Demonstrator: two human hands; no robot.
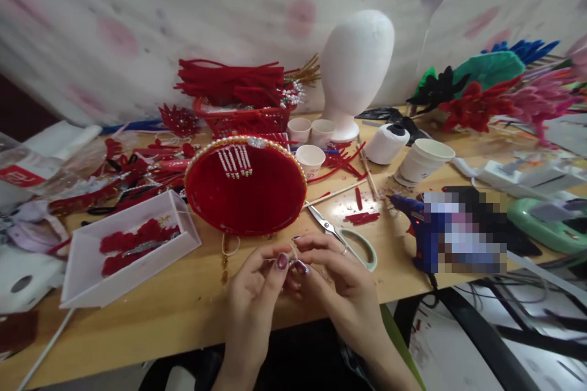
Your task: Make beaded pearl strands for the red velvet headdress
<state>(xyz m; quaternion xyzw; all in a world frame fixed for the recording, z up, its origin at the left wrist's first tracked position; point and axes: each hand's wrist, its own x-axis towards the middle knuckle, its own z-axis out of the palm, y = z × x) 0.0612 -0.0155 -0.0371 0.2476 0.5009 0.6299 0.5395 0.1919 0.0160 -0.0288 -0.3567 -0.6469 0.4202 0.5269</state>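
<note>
Both hands meet above the table's front edge, fingertips pinched close together. My left hand (257,293) is closed, thumb against the fingers, around something small and pale, perhaps thread or beads. Beside it my right hand (343,293) also pinches, its thumb and fingers at the same tiny piece. The piece is too small to name. Just beyond them stands a red velvet oval (247,201) edged with gold and pearl beads, with short white bead strands near its top. Scissors (342,232) with pale green handles lie right behind my right hand.
A white box (132,269) with red pieces sits left. Behind are a red basket (247,119), paper cups (310,159), a white foam head (360,67) and a thread spool (386,143). To the right are a blue glue gun (419,226) and fuzzy flowers (481,101).
</note>
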